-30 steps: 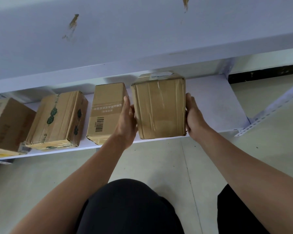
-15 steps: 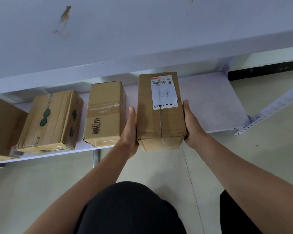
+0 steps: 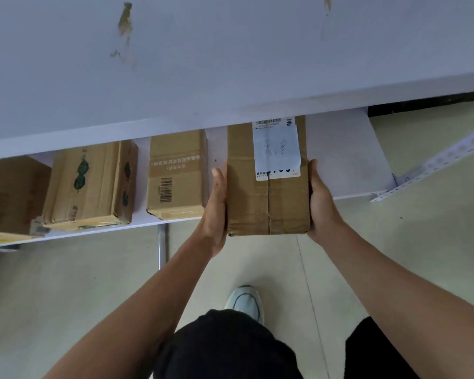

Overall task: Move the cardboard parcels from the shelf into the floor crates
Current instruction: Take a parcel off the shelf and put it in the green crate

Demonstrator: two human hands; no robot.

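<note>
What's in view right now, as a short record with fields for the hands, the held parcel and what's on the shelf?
Held: cardboard parcel, white label on top, near end out past the front edge of the shelf
Hands: left hand pressed flat on its left side; right hand pressed on its right side
On shelf, to the left: barcode parcel, green-printed parcel, edge parcel cut off by the frame
Floor crates: none in view

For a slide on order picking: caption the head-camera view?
Left hand and right hand press a labelled cardboard parcel between them at the shelf edge; three more parcels sit to its left.
</note>
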